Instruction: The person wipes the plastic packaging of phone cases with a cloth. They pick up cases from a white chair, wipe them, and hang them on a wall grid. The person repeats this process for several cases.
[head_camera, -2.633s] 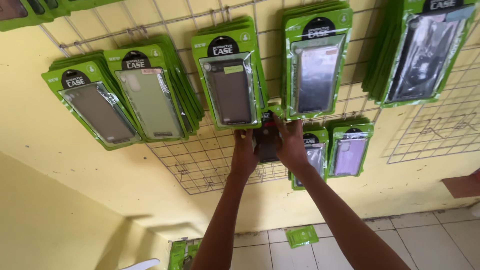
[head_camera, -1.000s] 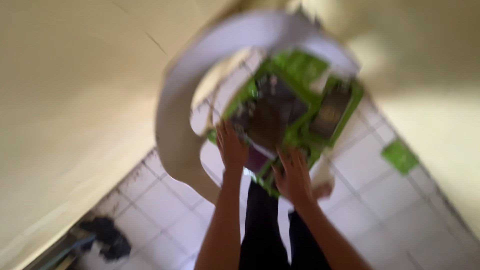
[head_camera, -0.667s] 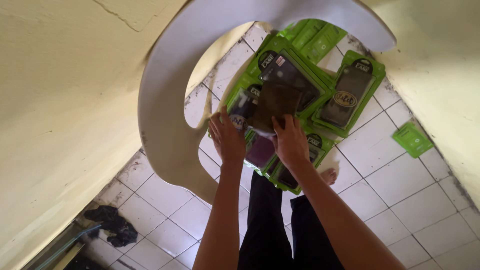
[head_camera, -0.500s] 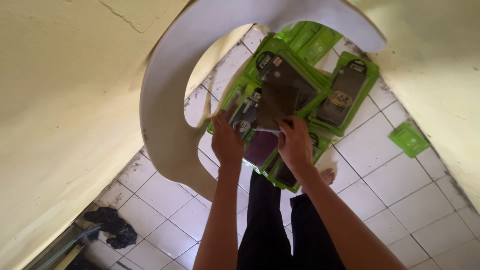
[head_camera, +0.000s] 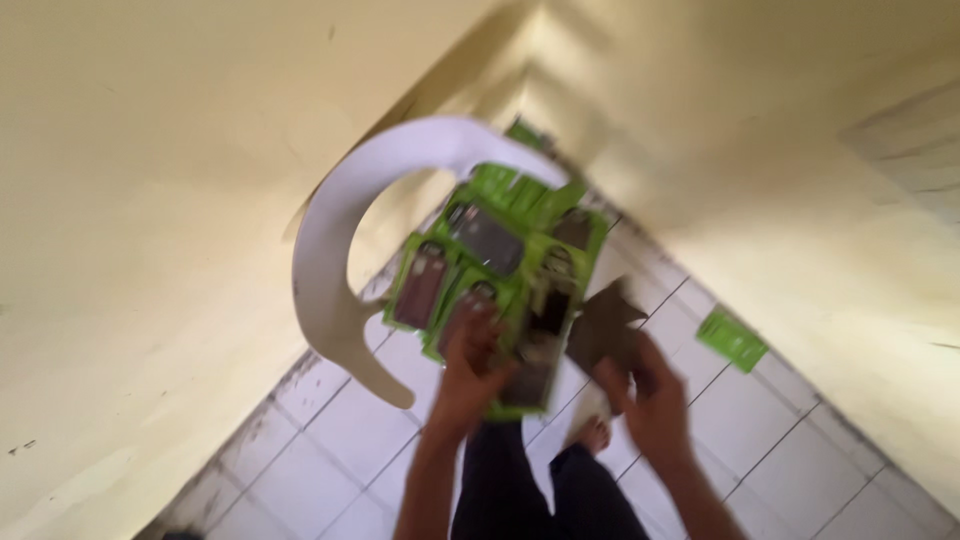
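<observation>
Head view, blurred: the left hand (head_camera: 470, 365) fingers grip a green phone-case packet (head_camera: 535, 350) over the pile on the white chair (head_camera: 330, 260); the right hand (head_camera: 650, 400) fingers pinch a dark case (head_camera: 600, 325) beside it.

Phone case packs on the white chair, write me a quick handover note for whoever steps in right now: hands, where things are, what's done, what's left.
Left hand: gripping a green phone case pack, held over the pile.
Right hand: holding a dark flat piece, apart from the pack; the blur hides what it is.
Things: more green packs lie heaped on the white plastic chair. One stray green pack lies on the tiled floor by the wall.
Done: a heap of packs is on the chair.
Left: the pack and the dark piece in hand, plus the stray one on the floor.
</observation>
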